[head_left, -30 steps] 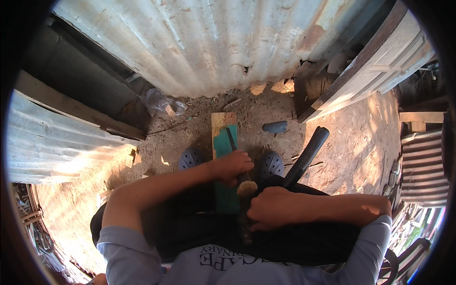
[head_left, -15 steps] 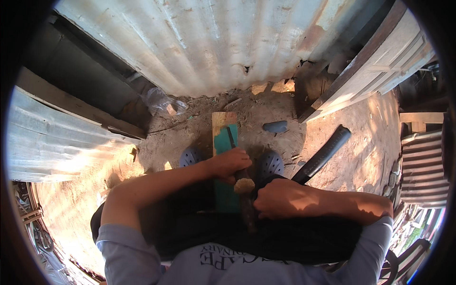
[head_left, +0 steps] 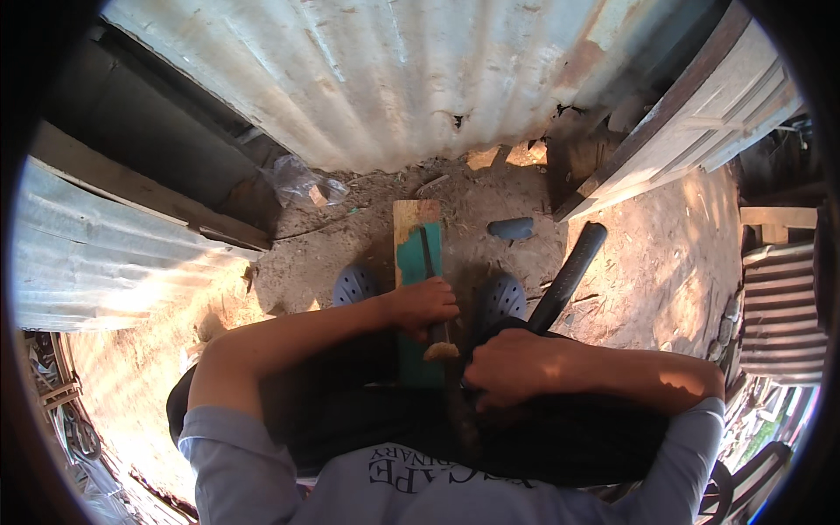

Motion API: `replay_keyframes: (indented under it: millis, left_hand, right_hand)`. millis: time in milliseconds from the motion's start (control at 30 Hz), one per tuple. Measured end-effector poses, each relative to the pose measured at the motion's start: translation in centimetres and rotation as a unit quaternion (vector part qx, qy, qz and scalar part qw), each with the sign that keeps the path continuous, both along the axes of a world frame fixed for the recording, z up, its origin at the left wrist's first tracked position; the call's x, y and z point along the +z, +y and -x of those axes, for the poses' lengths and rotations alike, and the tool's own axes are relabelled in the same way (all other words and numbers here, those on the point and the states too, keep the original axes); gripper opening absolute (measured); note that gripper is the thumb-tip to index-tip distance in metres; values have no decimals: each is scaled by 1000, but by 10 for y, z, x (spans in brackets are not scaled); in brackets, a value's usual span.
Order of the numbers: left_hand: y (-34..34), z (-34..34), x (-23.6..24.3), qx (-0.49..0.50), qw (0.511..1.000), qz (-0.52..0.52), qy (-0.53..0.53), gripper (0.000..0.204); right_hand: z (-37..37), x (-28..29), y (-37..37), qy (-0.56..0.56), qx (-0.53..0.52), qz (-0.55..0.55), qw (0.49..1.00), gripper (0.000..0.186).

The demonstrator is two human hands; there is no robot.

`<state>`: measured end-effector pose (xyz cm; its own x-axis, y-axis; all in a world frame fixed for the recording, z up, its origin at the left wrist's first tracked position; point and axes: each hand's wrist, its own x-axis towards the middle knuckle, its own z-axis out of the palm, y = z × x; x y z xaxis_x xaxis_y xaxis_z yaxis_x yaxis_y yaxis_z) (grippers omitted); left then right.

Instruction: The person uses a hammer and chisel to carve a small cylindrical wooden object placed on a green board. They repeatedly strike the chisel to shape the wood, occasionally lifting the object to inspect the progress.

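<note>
My left hand (head_left: pixel 422 304) is closed round a chisel (head_left: pixel 426 249), whose narrow dark blade lies over a green-painted board (head_left: pixel 409 262). The chisel's frayed tan butt (head_left: pixel 442 351) sticks out below that fist, toward me. The board runs away from me between my feet, bare wood showing at its far end. My right hand (head_left: pixel 512 363) grips a hammer with a thick black handle (head_left: pixel 569 278) that points up and to the right. Its dark head is blurred, close to my lap beside the chisel's butt; whether the two touch I cannot tell.
Grey-blue clogs (head_left: pixel 503 297) flank the board on the dirt ground. A dark blue-grey piece (head_left: pixel 510 228) lies beyond the right one. Clear plastic (head_left: pixel 302 182) lies far left. Corrugated metal sheeting (head_left: pixel 394 79) stands ahead, with a wooden door panel (head_left: pixel 700 122) at right.
The hammer's handle has swung left and steeper, and its head has shifted toward my lap. The chisel's butt has tipped, showing more edge-on. My left hand stays nearly in place.
</note>
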<state>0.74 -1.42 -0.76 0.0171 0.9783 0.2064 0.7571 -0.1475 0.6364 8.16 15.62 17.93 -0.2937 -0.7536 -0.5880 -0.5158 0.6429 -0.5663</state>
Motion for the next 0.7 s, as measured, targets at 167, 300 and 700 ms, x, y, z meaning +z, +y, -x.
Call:
replay_keyframes:
  millis: [167, 300, 700]
  left_hand:
    - [0, -3, -4, -5, 999, 21, 25, 53]
    - [0, 1, -7, 2, 997, 49, 53, 54]
    - [-2, 10, 3, 2, 998, 46, 36, 54]
  right_hand:
    - [-10, 11, -3, -28, 45, -23, 998, 31]
    - [5, -1, -7, -23, -2, -39, 999, 30]
    - [-2, -10, -3, -8, 21, -48, 999, 27]
